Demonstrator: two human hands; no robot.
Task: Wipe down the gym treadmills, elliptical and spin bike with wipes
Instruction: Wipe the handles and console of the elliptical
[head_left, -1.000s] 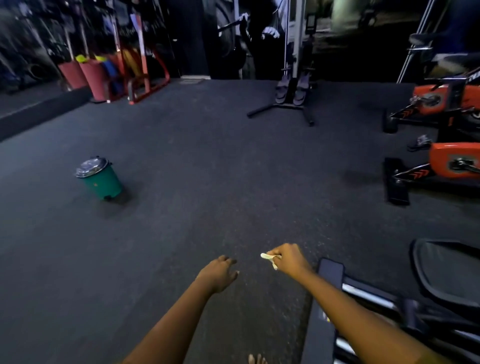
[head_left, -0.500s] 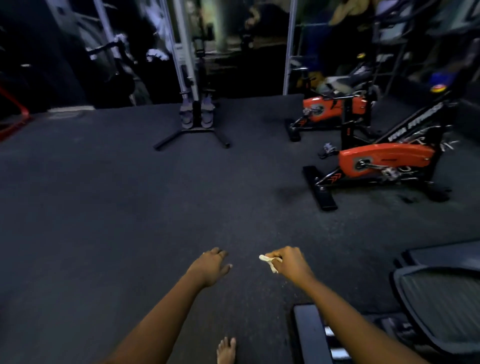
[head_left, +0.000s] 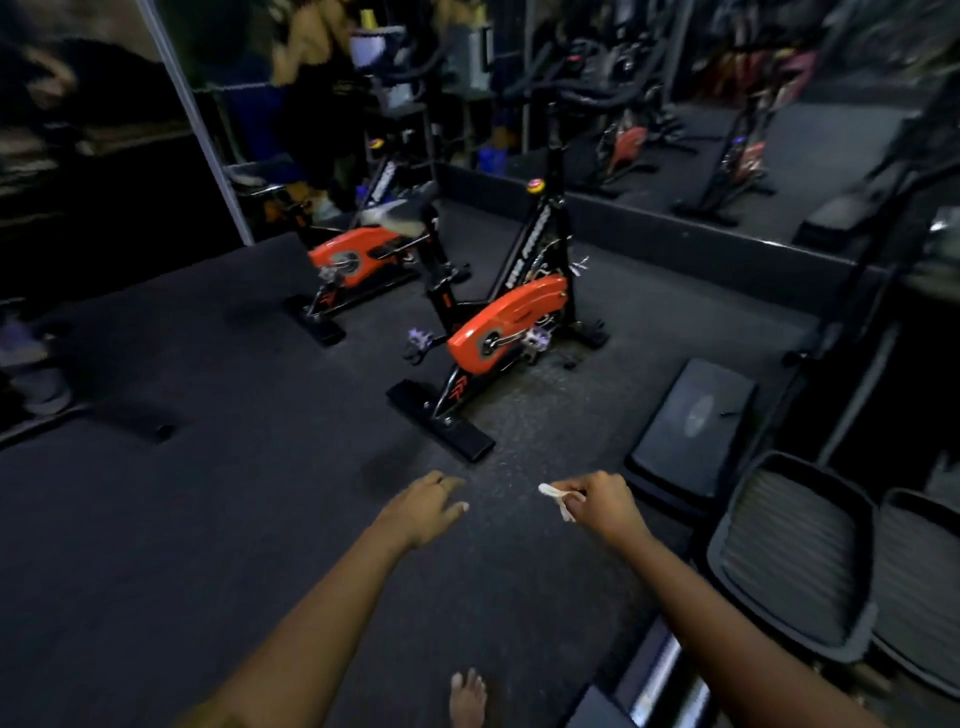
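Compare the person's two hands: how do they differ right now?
The right hand pinches a crumpled white wipe; the left hand holds nothing. The right hand is curled into a grip; the left hand is loosely spread. Both reach forward, palms down, over the dark floor.

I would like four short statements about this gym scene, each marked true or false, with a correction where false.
1. The right hand pinches a crumpled white wipe. True.
2. The left hand holds a spray bottle. False: it holds nothing, fingers relaxed.
3. A nearer spin bike and a farther spin bike, both orange, stand ahead. True.
4. The wipe touches the nearer spin bike. False: it is held well short of it.
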